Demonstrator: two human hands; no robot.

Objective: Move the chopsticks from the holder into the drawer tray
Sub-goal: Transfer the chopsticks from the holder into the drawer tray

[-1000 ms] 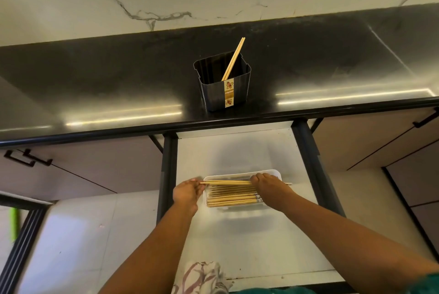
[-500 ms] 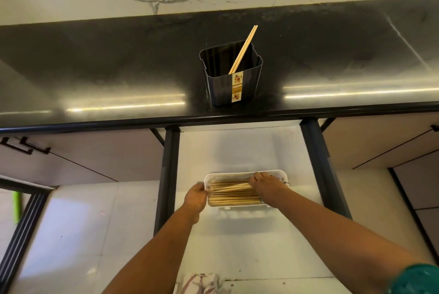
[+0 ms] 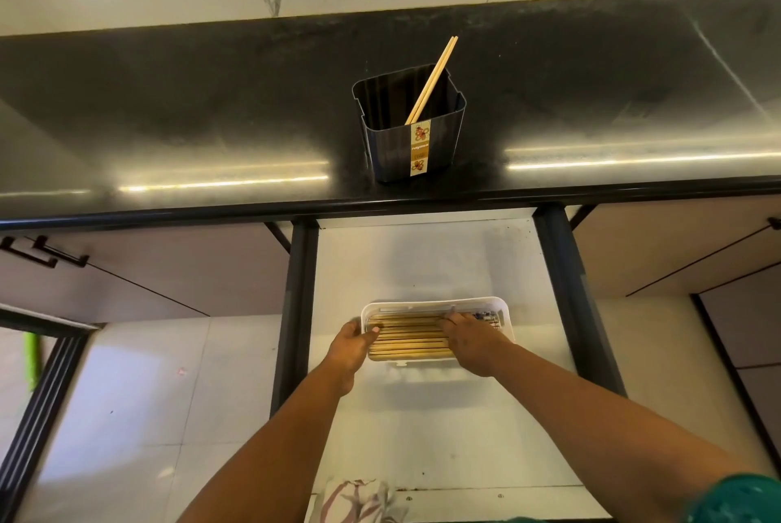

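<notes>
Lying under both hands: chopsticks (image 3: pixel 408 338).

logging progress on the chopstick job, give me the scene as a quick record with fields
holder: dark holder upright on the black counter
left in holder: one pair of chopsticks, leaning
tray: white tray in the open drawer
in tray: chopstick bundle lying flat
left hand: at the bundle's left end
right hand: resting flat on the bundle
task state: not finished
</notes>
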